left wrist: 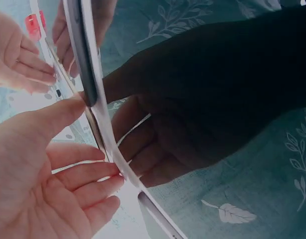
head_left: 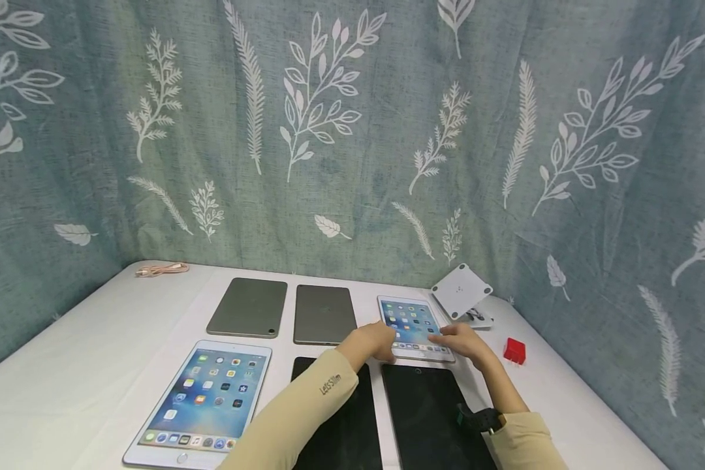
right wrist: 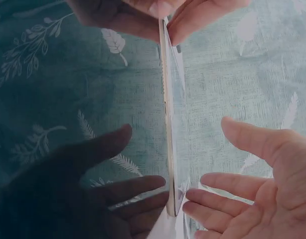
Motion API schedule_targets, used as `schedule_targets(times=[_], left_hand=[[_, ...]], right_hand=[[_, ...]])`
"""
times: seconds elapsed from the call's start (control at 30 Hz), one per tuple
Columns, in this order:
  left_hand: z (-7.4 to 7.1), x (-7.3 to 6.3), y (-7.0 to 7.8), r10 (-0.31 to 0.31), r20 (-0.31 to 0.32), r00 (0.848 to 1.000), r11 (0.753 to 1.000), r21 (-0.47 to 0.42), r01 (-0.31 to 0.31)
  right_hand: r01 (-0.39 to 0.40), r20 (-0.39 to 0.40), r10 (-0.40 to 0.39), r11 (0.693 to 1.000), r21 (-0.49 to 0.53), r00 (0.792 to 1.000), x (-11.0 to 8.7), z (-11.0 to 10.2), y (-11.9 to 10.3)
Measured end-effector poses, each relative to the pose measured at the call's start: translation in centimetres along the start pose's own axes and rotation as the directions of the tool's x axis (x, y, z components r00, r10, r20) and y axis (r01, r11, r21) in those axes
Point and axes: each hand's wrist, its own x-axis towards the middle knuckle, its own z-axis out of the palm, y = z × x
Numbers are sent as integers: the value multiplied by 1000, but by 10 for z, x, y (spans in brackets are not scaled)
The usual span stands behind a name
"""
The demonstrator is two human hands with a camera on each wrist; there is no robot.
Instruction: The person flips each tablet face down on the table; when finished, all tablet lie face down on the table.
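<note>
A pink cable [head_left: 161, 269] is seen way off to the left of the hands, at the far corner of the white table [head_left: 64, 365]. Moving right, a lit tablet [head_left: 202, 401] with app icons is laid flat near the front-left, and two grey tablets [head_left: 249, 307] [head_left: 324, 314] are laid face down behind it. Two dark-screened tablets [head_left: 343, 424] [head_left: 431, 414] are placed just this side of the hands, under the forearms.

The left hand [head_left: 375, 341] is rested at the near-left corner of the small lit tablet [head_left: 412, 326], fingers fairly straight, tips touching its edge; in the left wrist view the fingertips [left wrist: 110, 181] are seen pressed against the tablet's thin side, nothing curled round it. So it's touched, not really grasped.

The right hand [head_left: 464, 341] is set at the near-right corner of that same tablet, palm spread, fingers loose; in the right wrist view the fingertips [right wrist: 203, 196] are met at the tablet's edge. The tablet is flat on the table between both hands, its far end pointing away from them.

Right of the hands, a white stand [head_left: 463, 294] and a red block [head_left: 514, 350] are found close by.
</note>
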Motion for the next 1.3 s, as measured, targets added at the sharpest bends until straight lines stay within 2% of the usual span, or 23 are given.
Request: schedule_targets(times=[0.17,0.33,0.47,0.53,0.67,0.8,0.9,0.97,1.13,1.3], left_hand=[[2,3,7,-13,-16,1000,998,62,14],[2,6,8,-23,-16,1000,998,50,23],[2,8,8,-3,-16,1000,999,52,4],[3,7,8,7,-17,1000,998,55,-6],[5,6,8,4,-25,1000,999,35,-3],[7,5,8,-6,-34,999,1000,10,6],[7,4,7,0,-27,1000,1000,4,0],[7,4,6,8,-22,1000,1000,-5,-8],[6,4,5,17,-23,1000,1000,-19,-17],[6,5,3,16,-23,1000,999,-28,-17]], right_hand=[[-35,-47,35,999,-8,998,-1,1,8],[-103,-93,98,993,-54,991,1,2,11],[-117,-108,111,992,-49,988,2,4,11],[-119,-116,116,993,-16,986,2,5,10],[-138,-120,155,981,137,981,1,9,11],[-138,-118,188,930,340,975,1,10,13],[-131,-122,215,864,485,969,2,7,14],[-111,-110,205,823,556,972,2,3,15],[-56,-57,123,753,656,991,1,-5,12],[-6,-64,76,688,725,995,-1,-9,4]])
